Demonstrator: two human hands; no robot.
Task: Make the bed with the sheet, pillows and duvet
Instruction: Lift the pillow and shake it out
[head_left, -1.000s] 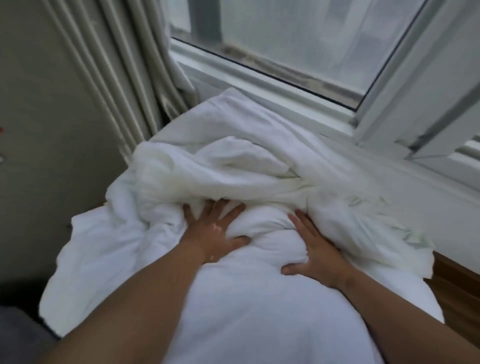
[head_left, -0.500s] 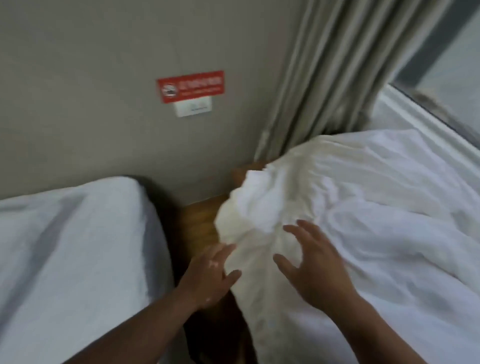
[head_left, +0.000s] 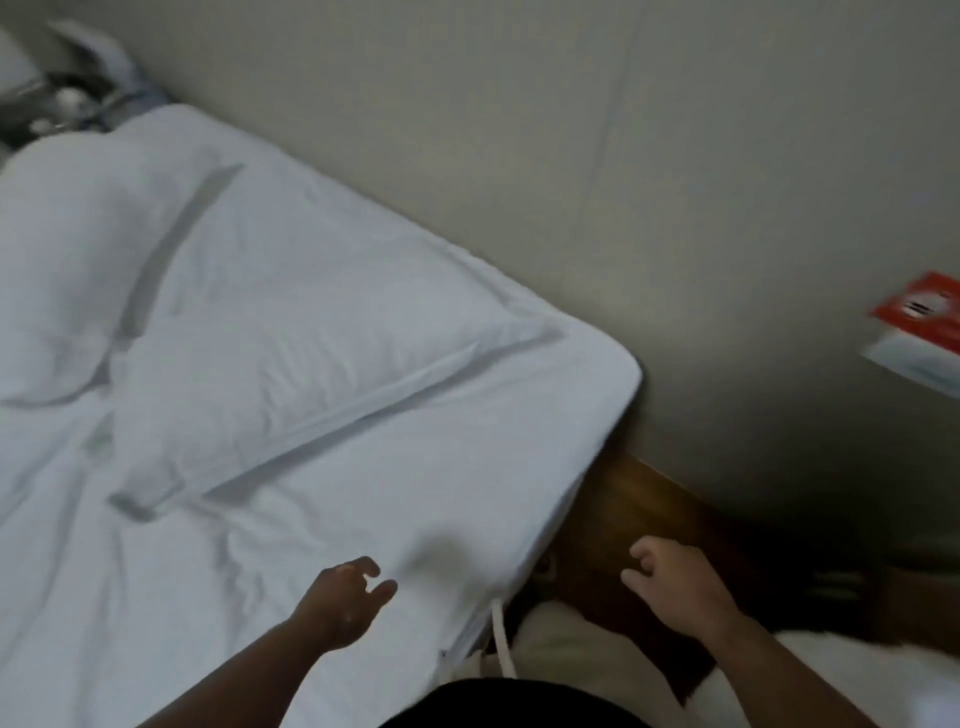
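A bed with a white fitted sheet (head_left: 322, 519) fills the left and centre. One white pillow (head_left: 291, 364) lies flat near the bed's corner by the wall, and a second pillow (head_left: 62, 260) sits further left. My left hand (head_left: 343, 603) hovers over the sheet near the bed's edge, fingers loosely curled, holding nothing. My right hand (head_left: 670, 587) hangs over the gap beside the bed, fingers loosely curled and empty. A crumpled white duvet (head_left: 810, 670) shows at the bottom right below my right forearm.
A wooden bedside unit (head_left: 639, 504) stands in the gap between the bed and the white bedding. A beige wall (head_left: 571, 156) runs behind, with a red and white sign (head_left: 919, 322) at the right. Blurred items lie at the top left (head_left: 67, 98).
My view has swung left from the crumpled white bedding by the window to the other bed. Both hands have let go of that bedding and now hang free.
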